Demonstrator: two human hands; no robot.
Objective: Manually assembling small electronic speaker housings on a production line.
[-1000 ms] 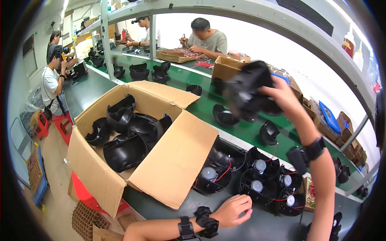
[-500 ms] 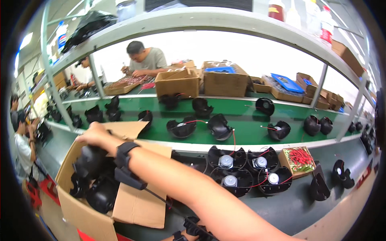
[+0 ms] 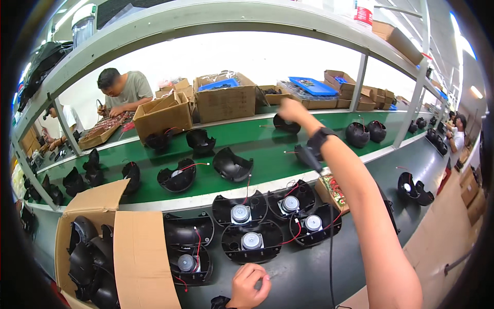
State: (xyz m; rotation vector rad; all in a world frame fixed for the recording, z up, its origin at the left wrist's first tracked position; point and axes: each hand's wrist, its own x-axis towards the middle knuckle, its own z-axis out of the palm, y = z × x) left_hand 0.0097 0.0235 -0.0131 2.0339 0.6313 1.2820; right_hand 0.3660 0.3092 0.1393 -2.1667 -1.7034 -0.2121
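My right hand [image 3: 292,108] reaches far over the green belt to a black rounded shell [image 3: 286,125] with a thin lead. Its fingers are hidden behind the hand, so I cannot tell whether they hold the shell. My left hand [image 3: 250,285] is low over the dark bench, fingers loosely curled in, with nothing visible in them. Just beyond it lies an open black shell with a round silver speaker [image 3: 251,240]. Several similar shells with speakers and red wires are grouped around it, including one with a speaker [image 3: 187,263] to its left.
An open cardboard box [image 3: 139,257] of black shells stands at left. Under my right forearm is a small box of red wires [image 3: 334,191], partly covered. A black cable [image 3: 332,247] hangs from the wrist band. Shelf posts [image 3: 359,82] rise beyond the belt; a co-worker [image 3: 126,90] sits behind it.
My right hand has left the cardboard box at left and swung across to the shell on the far belt. The view has turned right, and my left hand now shows clearly.
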